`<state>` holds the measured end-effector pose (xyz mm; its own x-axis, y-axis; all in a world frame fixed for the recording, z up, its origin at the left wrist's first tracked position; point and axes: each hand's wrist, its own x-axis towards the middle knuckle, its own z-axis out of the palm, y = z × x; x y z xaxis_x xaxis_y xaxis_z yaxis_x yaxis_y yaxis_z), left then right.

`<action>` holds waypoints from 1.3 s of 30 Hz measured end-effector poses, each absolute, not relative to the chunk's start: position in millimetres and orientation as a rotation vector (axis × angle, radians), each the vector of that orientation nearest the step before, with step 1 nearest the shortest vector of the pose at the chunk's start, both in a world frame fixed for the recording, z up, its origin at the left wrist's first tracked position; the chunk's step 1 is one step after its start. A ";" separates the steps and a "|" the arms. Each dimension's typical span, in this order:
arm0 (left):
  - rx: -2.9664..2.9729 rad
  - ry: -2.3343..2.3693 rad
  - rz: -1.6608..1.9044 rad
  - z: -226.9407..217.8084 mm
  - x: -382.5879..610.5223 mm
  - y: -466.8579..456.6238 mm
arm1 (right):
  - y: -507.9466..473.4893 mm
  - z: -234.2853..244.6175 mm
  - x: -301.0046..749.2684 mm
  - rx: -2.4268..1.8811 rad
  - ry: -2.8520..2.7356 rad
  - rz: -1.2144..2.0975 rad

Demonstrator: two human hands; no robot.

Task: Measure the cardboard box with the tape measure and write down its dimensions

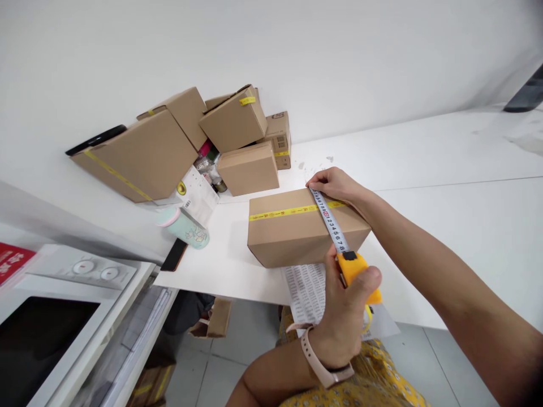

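A taped cardboard box [292, 229] lies on the white table in front of me, yellow printed tape running along its top. My left hand [341, 308], with a pink-strapped watch on the wrist, is closed around the yellow case of a tape measure [358, 274] at the box's near side. The metal blade [328, 220] is pulled out across the box top, its numbers facing up. At the far edge of the box, my right hand [333, 183] pinches the blade's end; the very tip is hidden by the fingers. Printed paper [307, 288] sticks out below the box.
Several cardboard boxes [248, 169] are stacked against the wall at the back left. A mint tumbler [186, 229] and a dark flat object [173, 255] are near the table's left edge. A microwave [63, 305] stands at lower left. An opened carton [218, 319] is below the table.
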<state>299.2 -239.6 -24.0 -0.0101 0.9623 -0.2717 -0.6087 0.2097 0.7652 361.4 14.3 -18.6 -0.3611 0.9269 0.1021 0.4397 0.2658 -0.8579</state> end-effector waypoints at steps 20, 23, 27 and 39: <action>0.540 0.868 1.332 -14.7 280.4 -239.6 | 7.5 -4.3 368.2 -1.137 -1.698 1.086; 0.688 0.813 1.230 -12.8 269.2 -243.5 | -4.9 15.5 383.8 -0.991 -1.671 1.069; 0.919 0.730 1.036 -20.6 253.5 -248.6 | -41.8 41.7 411.9 -0.819 -1.670 0.978; 1.278 0.883 0.873 -75.8 228.2 -266.7 | -229.1 -63.2 417.1 -0.850 -1.747 0.789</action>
